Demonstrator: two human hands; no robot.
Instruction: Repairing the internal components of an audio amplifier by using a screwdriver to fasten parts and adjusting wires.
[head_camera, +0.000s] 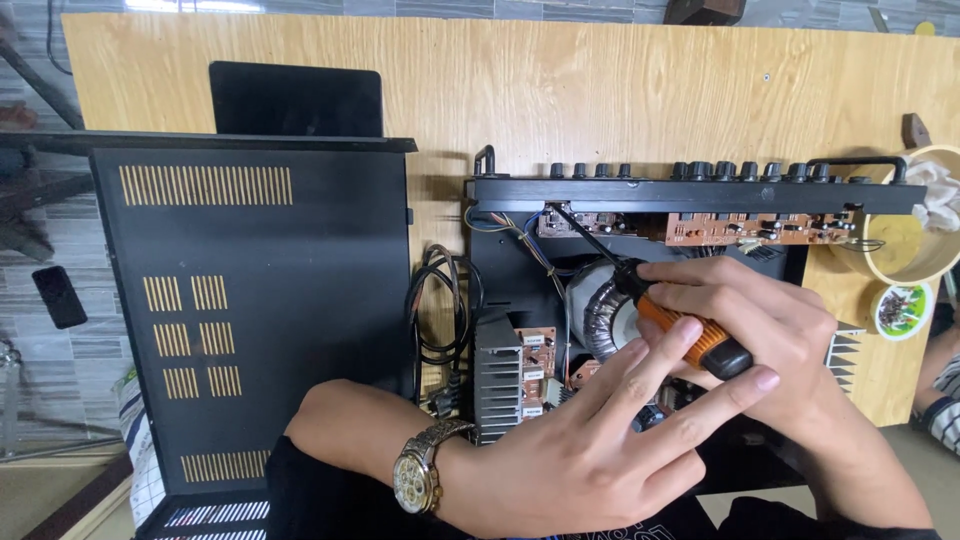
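A large black metal cover panel with rows of yellowish vent slots (250, 300) lies across the left edge of the light wooden tabletop (560, 80). A round cream bowl with yellowish contents (905, 250) sits at the right edge, a small white dish of dark bits (902, 311) just beside it.

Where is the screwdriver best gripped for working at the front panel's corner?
By the orange handle, taken from the near side as both hands now do: right hand, left hand. The thin shaft slants away to the board behind the panel, so only the thick handle gives purchase.
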